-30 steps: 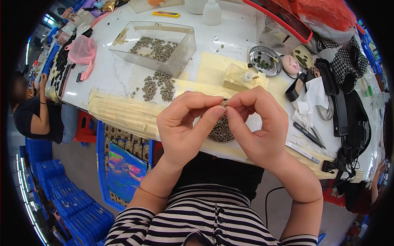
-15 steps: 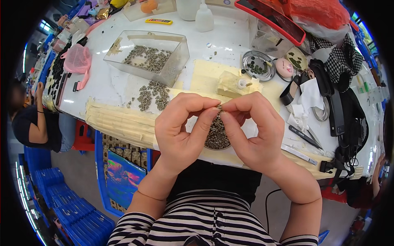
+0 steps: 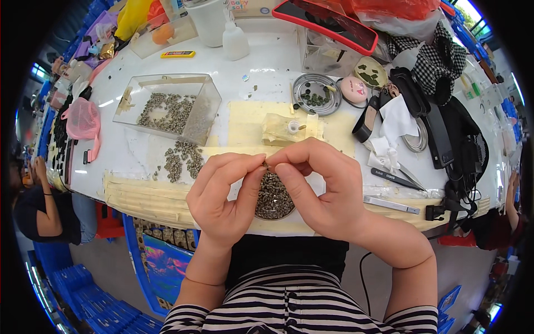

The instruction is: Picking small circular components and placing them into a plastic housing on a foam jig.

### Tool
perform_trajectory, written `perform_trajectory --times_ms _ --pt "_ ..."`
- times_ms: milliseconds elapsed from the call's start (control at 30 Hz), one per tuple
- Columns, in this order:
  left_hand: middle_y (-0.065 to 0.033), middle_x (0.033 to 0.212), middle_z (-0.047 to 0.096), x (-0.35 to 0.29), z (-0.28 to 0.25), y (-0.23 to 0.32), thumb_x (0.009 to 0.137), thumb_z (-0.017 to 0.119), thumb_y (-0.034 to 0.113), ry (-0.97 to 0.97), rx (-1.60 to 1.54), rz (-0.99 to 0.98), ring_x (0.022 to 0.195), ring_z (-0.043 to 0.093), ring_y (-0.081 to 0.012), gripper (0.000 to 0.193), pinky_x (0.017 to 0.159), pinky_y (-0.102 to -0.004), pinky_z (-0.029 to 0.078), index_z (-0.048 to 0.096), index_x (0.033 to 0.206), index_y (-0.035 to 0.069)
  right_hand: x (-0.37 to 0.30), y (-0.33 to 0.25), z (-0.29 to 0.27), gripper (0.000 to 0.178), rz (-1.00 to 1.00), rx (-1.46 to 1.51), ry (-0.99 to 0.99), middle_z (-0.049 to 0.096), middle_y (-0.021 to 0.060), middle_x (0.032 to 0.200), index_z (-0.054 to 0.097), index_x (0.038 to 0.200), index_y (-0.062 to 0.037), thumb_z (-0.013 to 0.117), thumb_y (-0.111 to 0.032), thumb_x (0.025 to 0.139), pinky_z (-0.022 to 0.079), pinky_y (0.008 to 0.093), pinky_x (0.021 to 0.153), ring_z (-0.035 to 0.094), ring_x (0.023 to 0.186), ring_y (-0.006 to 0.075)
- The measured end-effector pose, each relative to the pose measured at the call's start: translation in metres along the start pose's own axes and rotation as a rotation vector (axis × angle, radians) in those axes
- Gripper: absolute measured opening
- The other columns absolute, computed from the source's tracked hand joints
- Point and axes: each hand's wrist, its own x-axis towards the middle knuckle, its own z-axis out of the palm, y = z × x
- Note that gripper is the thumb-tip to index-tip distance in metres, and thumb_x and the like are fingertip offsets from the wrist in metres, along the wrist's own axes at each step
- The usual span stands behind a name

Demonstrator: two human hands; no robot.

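Note:
My left hand (image 3: 223, 196) and my right hand (image 3: 321, 186) meet fingertip to fingertip above a round dish of small metal parts (image 3: 273, 201). Each has thumb and index finger pinched together. Between the fingertips sits a tiny metallic piece, too small and covered to make out its exact shape. My hands partly hide the dish. Just beyond them stands a block wrapped in cream tape (image 3: 278, 131), with a small white cup-like fitting (image 3: 293, 127) on top. More small metal parts (image 3: 183, 158) lie in a loose pile left of my hands.
A clear plastic box (image 3: 203, 114) of metal parts stands at the far left. Right of the block are a round metal tin (image 3: 317, 94) with dark pieces, black tweezers (image 3: 396, 178) and a red-cased phone (image 3: 334, 25). A white squeeze bottle (image 3: 235, 42) stands behind. Another person sits left.
My view has shifted, so the table's things sit further left in the picture. My fingertips have parted slightly, and more of the dish shows below them.

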Motion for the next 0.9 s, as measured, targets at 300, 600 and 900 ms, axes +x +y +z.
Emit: perform_trajectory --times_ms 300,600,900 --pt "-0.0102 0.087 0.069 -0.003 -0.003 -0.002 0.077 0.077 -0.008 0.012 -0.051 -0.013 0.076 0.066 -0.0199 0.024 0.067 -0.027 0.052 0.073 0.099 0.0 0.003 -0.004 -0.005 0.007 0.004 -0.007 -0.03 0.066 0.0082 0.082 0.068 0.096 0.0013 0.067 -0.001 0.089 0.05 0.0256 0.058 0.062 0.064 0.0144" --pt "-0.0091 0.087 0.068 -0.003 -0.004 -0.001 0.075 0.078 -0.008 0.003 -0.014 0.058 0.075 0.065 -0.0188 0.026 0.064 -0.0267 0.05 0.073 0.098 0.001 0.0 -0.002 -0.002 0.005 0.085 0.057 -0.071 0.065 0.0082 0.078 0.067 0.092 0.0013 0.067 -0.003 0.09 0.049 0.0263 0.057 0.062 0.062 0.0151" --pt "-0.01 0.086 0.068 -0.004 -0.006 0.0 0.076 0.077 -0.009 0.005 -0.008 0.012 0.074 0.064 -0.0189 0.023 0.065 -0.0269 0.05 0.073 0.097 -0.001 0.017 -0.006 -0.02 0.004 -0.084 -0.144 0.036 0.064 0.0064 0.076 0.068 0.09 0.0002 0.069 0.001 0.086 0.047 0.0244 0.054 0.059 0.061 0.0128"
